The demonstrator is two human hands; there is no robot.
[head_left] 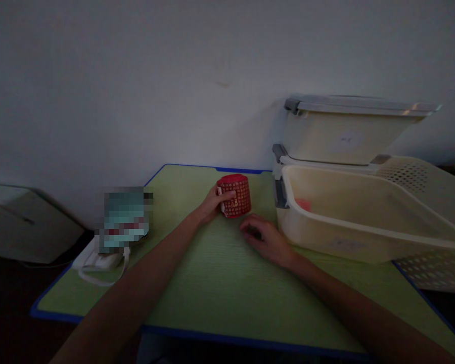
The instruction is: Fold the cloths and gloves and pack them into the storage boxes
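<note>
A squat red cylinder (238,201) with a gold grid pattern and pale characters stands on the green tabletop; its exact kind is not plain. My left hand (213,203) is closed around its left side, thumb across the front, the other fingers hidden behind it. A white strip shows at its left edge. Just to the right and nearer to me, my right hand (264,240) rests over the table with loosely curled fingers. A gap shows between its thumb and fingers, nothing is in it, and it is apart from the cylinder.
On the right stands an open cream bin (337,227) with something pink (303,204) inside. Behind it are a lidded storage box (337,136) and a perforated basket (432,177). A pixelated item (125,217) and a white cable (125,263) lie at the table's left.
</note>
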